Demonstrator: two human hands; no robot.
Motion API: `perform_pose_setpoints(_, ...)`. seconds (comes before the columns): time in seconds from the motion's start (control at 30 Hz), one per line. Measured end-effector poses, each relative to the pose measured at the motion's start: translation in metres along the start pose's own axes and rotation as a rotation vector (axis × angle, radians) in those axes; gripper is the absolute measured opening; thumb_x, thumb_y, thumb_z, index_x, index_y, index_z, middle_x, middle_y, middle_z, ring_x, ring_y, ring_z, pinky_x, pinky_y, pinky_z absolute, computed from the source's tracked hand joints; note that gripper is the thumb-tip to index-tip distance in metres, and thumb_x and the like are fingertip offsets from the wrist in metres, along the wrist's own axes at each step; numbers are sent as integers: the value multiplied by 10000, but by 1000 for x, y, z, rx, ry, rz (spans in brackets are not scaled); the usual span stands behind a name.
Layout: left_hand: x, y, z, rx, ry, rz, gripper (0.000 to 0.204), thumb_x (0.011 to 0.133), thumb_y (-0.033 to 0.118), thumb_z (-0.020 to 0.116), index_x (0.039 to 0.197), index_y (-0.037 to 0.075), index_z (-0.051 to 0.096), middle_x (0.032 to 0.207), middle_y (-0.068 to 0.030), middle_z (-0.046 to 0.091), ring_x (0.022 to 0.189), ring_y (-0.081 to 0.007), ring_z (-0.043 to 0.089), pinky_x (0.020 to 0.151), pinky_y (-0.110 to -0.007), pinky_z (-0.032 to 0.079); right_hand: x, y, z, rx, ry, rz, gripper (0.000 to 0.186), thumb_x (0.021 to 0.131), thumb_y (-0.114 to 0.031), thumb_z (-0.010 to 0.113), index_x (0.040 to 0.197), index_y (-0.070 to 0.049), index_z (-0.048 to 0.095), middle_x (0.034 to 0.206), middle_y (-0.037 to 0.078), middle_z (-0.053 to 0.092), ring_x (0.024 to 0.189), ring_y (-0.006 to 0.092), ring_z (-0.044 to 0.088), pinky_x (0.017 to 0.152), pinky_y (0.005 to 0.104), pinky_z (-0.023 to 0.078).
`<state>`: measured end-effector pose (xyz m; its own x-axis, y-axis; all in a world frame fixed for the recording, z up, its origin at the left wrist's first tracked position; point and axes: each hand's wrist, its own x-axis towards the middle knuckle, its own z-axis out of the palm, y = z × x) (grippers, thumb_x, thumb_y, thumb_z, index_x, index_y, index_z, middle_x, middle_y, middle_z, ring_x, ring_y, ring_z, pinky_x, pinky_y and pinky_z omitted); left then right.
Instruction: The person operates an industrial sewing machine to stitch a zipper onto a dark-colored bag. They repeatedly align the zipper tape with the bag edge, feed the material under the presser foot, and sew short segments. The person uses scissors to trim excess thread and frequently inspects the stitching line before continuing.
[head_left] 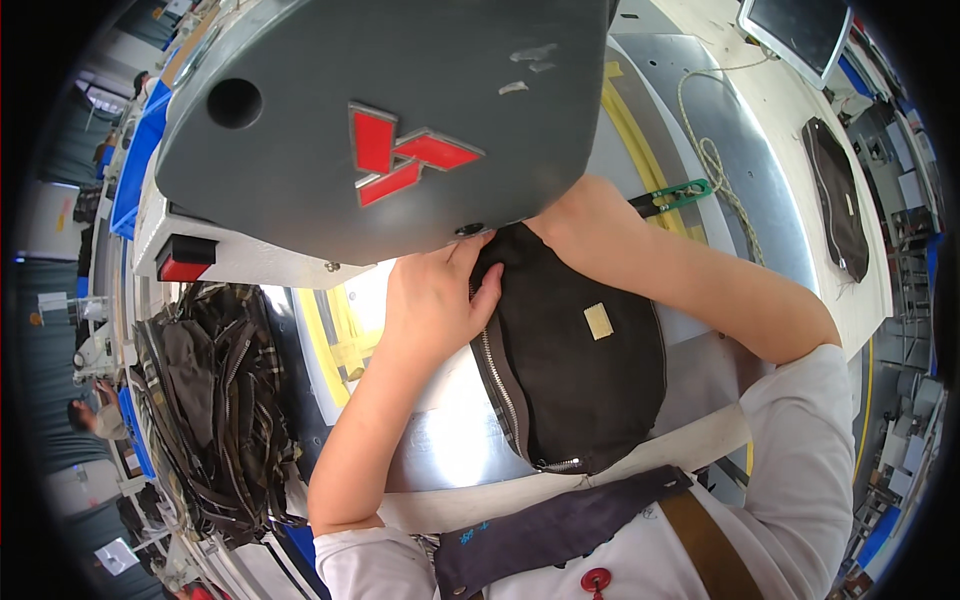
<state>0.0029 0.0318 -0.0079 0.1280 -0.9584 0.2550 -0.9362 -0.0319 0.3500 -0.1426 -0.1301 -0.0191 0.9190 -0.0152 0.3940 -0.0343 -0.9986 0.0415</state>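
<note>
A flat black fabric bag lies in front of me on the shiny metal table. A metal zipper runs down its left edge, and a small beige label is on its face. My left hand grips the bag's upper left edge beside the zipper, thumb on the cloth, some fingertips hidden. At the bag's far edge, my right hand is curled on the cloth, its fingertips hidden by the grey sewing machine head. That head also hides the spot where the bag's far end meets the machine.
Several dark zippered pieces are heaped at the left. Green-handled thread snips and a cord lie beyond my right forearm. Another black zippered piece and a screen are at the right. Yellow tape strips mark the table.
</note>
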Motion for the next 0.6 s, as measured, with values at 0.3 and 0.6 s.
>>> perform_pose_setpoints(0.3, 0, 1, 3, 54, 75, 71, 412, 750, 145, 720, 1149, 62, 661, 1137, -94, 651, 960, -288, 642, 823, -377, 507, -3, -4, -1, 4, 38, -8, 217, 750, -105, 608, 937, -1, 645, 955, 35, 563, 871, 174, 571, 650, 278, 533)
perform_pose_setpoints(0.6, 0, -1, 2, 48, 61, 80, 415, 749, 144, 718, 1148, 51, 654, 1139, -77, 653, 987, -274, 637, 846, -376, 504, -5, -4, 1, 29, 76, 2, 255, 763, -109, 602, 984, 12, 640, 955, 49, 571, 883, 178, 580, 647, 288, 525)
